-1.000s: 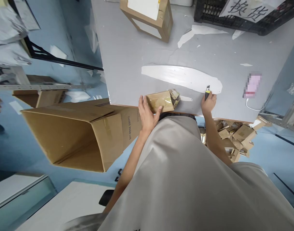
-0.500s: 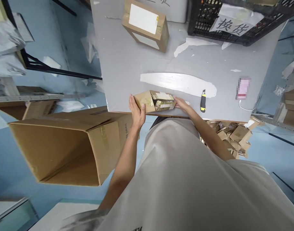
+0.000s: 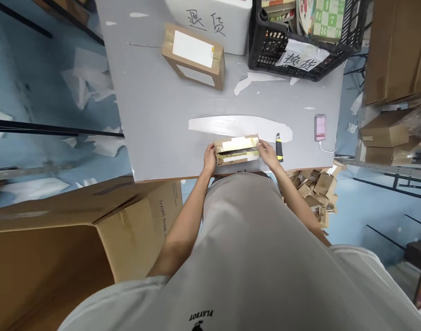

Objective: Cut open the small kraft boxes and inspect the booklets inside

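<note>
A small cardboard box [image 3: 238, 158] with white labels and shiny tape rests at the table's front edge, a dark slit running along its upper side. My left hand [image 3: 210, 159] grips its left end, and my right hand [image 3: 267, 152] holds its right end, fingers on the top corner. What lies inside the box cannot be made out. Just right of my right hand lies a black and yellow utility knife [image 3: 279, 148]. Behind the box, a long white strip [image 3: 241, 125] stretches across the grey table [image 3: 155, 105].
A taped carton [image 3: 193, 57] stands at the back left, beside a white bin [image 3: 217, 23] and a black crate [image 3: 300, 57] of books. A phone [image 3: 320, 128] with a cable lies right. A large open carton [image 3: 134, 225] stands left below; several small boxes [image 3: 314, 188] are heaped right below.
The small box has turned so its labelled, slit side faces up, and my left hand has shifted right with its end. The head view has also shifted, showing more of the crate.
</note>
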Motion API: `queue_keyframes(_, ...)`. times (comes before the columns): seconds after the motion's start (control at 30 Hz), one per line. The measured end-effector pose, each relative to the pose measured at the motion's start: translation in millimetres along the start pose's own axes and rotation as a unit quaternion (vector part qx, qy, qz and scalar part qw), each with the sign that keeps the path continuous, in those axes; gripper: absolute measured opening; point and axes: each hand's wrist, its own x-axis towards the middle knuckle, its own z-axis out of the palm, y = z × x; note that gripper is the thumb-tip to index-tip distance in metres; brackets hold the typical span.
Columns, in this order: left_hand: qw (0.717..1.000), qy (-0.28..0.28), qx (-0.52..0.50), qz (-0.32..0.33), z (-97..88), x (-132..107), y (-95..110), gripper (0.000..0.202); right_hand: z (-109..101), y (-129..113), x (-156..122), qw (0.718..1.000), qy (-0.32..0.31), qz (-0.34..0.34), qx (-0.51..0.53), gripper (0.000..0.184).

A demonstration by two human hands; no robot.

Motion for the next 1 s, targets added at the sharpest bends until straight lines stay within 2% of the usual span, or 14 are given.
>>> queue_keyframes(0.1, 0.999, 0.026, -0.006, -0.025, 4.6, 5.7, 5.0, 0.041, 8.4, 4.2, -9.4, 1.0, 0.019, 0.017, 0.01, 0.061)
queue_keyframes(0.23, 0.999, 0.028, 0.018, 0.032, -19.7, -5.2, 14.0, 0.033, 16.2, 5.3, -18.6, 0.996, 0.066, 0.014, 0.062, 0.064)
queue_keyframes(0.37, 0.991, -0.029, 0.082, 0.106, -34.9, -23.7, 28.8, 0.031, 12.0, -1.8, -17.9, 0.99, 0.102, -0.031, 0.087, 0.062)
queue_keyframes(0.5, 0.956, -0.074, 0.179, 0.219, -34.5, -34.0, 46.6, 0.033, 8.4, -10.7, -5.5, 0.991, 0.093, -0.069, 0.073, 0.066)
queue_keyframes(0.57, 0.939, -0.098, 0.218, 0.246, -34.6, -36.8, 52.0, 0.034, 9.5, -13.9, 2.6, 0.992, 0.082, -0.075, 0.054, 0.066)
queue_keyframes(0.7, 0.917, -0.192, 0.263, 0.231, -37.3, -45.5, 51.8, 0.025, 15.6, -18.5, 14.9, 0.995, 0.074, -0.072, -0.001, 0.063)
queue_keyframes(0.77, 0.91, -0.222, 0.272, 0.218, -38.5, -50.2, 48.4, 0.036, 19.2, -20.7, 15.9, 0.994, 0.081, -0.067, -0.036, 0.059)
queue_keyframes(0.9, 0.912, -0.227, 0.266, 0.212, -39.6, -49.9, 44.0, 0.062, 24.4, -25.6, 4.0, 0.988, 0.104, -0.048, -0.101, 0.053)
queue_keyframes(1.0, 0.905, -0.238, 0.265, 0.234, -39.2, -43.2, 45.6, 0.048, 26.4, -29.1, -10.9, 0.983, 0.116, -0.033, -0.134, 0.052)
